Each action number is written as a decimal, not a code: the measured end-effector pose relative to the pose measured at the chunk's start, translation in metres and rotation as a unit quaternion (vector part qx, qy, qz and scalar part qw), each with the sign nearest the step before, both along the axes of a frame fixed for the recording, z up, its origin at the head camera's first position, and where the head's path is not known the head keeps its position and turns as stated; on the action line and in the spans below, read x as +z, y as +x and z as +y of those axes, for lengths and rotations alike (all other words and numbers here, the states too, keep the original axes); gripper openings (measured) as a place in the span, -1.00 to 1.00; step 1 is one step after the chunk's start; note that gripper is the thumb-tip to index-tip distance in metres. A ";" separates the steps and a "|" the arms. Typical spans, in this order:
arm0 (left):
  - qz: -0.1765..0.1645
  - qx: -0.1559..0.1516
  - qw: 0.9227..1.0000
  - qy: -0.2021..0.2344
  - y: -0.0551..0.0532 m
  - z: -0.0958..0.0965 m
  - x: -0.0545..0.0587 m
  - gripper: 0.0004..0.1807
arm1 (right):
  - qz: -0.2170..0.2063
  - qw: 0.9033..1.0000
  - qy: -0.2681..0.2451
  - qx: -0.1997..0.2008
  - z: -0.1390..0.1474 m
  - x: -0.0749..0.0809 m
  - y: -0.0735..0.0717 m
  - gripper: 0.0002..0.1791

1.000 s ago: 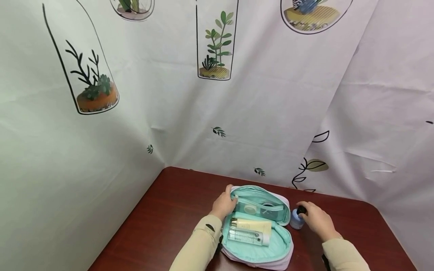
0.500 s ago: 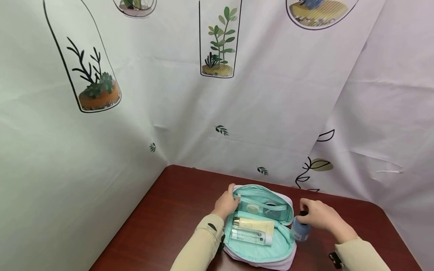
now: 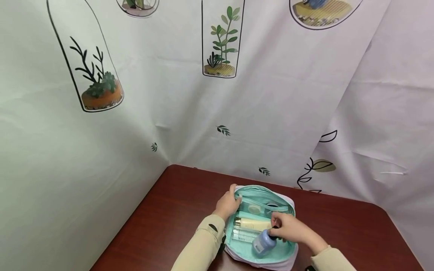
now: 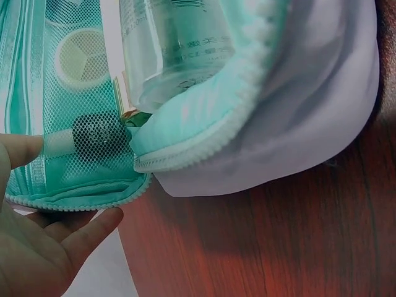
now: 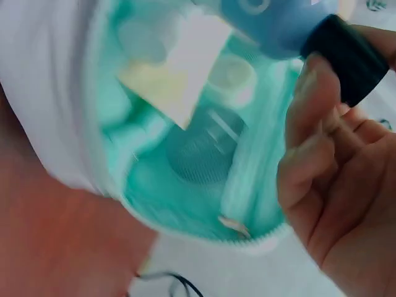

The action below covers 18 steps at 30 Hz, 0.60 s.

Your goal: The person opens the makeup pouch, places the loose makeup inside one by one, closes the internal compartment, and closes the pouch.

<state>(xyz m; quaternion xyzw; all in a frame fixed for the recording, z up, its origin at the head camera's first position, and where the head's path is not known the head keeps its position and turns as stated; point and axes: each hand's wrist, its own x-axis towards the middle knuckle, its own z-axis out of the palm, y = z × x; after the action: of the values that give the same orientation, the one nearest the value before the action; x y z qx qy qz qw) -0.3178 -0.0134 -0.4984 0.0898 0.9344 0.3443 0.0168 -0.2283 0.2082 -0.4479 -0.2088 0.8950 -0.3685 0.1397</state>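
A toiletry bag (image 3: 284, 264), lilac outside and mint inside, lies unzipped on the table. My left hand (image 3: 226, 206) grips the left edge of its raised lid, thumb (image 4: 21, 150) inside, fingers behind. By its black cap (image 5: 346, 60), my right hand (image 3: 294, 230) pinches a blue bottle (image 3: 262, 244), tilted over the bag's lower half. Beneath it lie a cream tube (image 3: 251, 224) with a gold cap and a clear bottle (image 3: 240, 235), partly hidden by the blue bottle. Through the lid's mesh pocket show a round pale container (image 4: 82, 59) and a small item with a dark textured part (image 4: 99, 136).
The dark red wooden table (image 3: 179, 210) reaches back to a white cloth (image 3: 271, 94) printed with plants in jars. A dark cable (image 5: 170, 276) shows at the bottom of the right wrist view.
My right hand has lifted the blue bottle from the table right of the bag and carried it left over the open bag. The left hand keeps its hold on the lid.
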 end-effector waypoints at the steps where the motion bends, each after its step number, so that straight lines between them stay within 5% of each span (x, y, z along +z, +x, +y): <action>1: 0.002 0.002 1.000 -0.002 0.000 0.000 0.001 -0.41 | -0.011 1.000 -0.023 0.006 -0.003 -0.005 0.000 -0.76; 12: 0.009 0.003 1.000 -0.009 0.000 -0.002 0.005 -0.41 | -0.066 0.990 -0.122 0.023 -0.023 -0.040 0.003 -0.70; 18: 0.007 0.011 1.000 -0.012 -0.002 -0.005 0.007 -0.41 | -0.071 0.991 -0.096 0.052 -0.016 -0.054 0.001 -0.71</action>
<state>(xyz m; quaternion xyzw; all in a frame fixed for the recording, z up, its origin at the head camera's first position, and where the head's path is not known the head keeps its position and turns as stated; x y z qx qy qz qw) -0.3195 -0.0183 -0.4911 0.0818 0.9394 0.3328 0.0071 -0.2276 0.1925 -0.5014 -0.2409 0.8311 -0.4589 0.2016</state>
